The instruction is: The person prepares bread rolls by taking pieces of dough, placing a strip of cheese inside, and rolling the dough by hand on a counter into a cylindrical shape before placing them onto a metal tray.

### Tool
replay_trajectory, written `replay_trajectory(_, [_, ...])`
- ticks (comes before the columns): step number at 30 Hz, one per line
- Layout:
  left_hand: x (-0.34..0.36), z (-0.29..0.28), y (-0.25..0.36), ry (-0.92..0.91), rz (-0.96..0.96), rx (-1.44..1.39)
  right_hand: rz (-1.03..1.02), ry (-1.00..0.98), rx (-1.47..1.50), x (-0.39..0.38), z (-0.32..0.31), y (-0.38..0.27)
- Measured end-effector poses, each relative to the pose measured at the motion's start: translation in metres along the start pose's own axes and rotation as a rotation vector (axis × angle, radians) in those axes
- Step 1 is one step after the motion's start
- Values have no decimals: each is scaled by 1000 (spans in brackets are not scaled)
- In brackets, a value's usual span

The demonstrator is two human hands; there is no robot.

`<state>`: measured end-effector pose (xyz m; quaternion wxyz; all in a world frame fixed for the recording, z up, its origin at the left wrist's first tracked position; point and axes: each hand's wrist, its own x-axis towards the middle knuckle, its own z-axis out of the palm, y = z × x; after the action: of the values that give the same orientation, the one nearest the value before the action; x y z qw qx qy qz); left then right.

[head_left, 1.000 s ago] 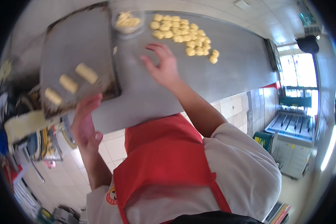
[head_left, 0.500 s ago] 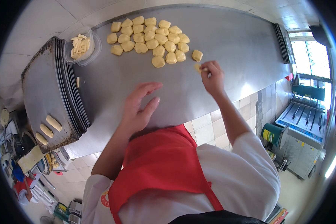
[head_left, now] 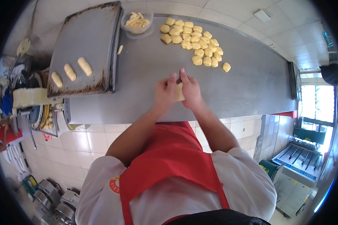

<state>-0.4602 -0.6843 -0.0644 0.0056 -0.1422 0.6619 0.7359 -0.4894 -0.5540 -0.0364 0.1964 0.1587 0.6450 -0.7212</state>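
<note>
A piece of pale yellow dough (head_left: 179,93) is held between my two hands above the near part of the metal table. My left hand (head_left: 165,91) has its fingers closed on the dough's left side. From the other side my right hand (head_left: 191,90) grips it, with the thumb pointing up. The dough is partly covered by the fingers. Beyond my hands lies a cluster of several dough pieces (head_left: 195,45), and one lone dough piece (head_left: 226,67) sits at its right end.
At the left, stacked dark baking trays (head_left: 88,41) carry three shaped dough rolls (head_left: 70,72). A clear plastic tub (head_left: 140,32) of pale sticks stands beside them, with one loose stick (head_left: 119,50) on the metal table (head_left: 251,90). More trays (head_left: 294,80) stand at the far right.
My right hand has come left with a dough piece, and my left hand has closed on it too. The view has shifted left, showing more of the trays.
</note>
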Motion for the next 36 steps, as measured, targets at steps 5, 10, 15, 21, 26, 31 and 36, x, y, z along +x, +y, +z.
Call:
replay_trajectory(5, [20,-140,-40,141,-211,-406,-875,-21,-272,-87,19,-142])
replay_trajectory(10, [-17,-168,-65,22,-14,96,-1357,380,-919,-64,13,-89])
replay_trajectory(15, [-11,-125,-81,-72,483,722,-273,-57,-1304,-49,45,107])
replay_trajectory(21, [1,-92,-62,-289,680,1113,-525,28,-1390,-6,25,96])
replay_trajectory(26, [-8,-122,-89,-458,660,1349,-413,-80,-1668,-25,14,137])
replay_trajectory(31, [-24,-120,-53,-579,461,1523,-259,-211,-1640,-23,10,102])
replay_trajectory(36, [32,-80,12,-518,80,1244,-228,-245,-1433,-24,-10,89])
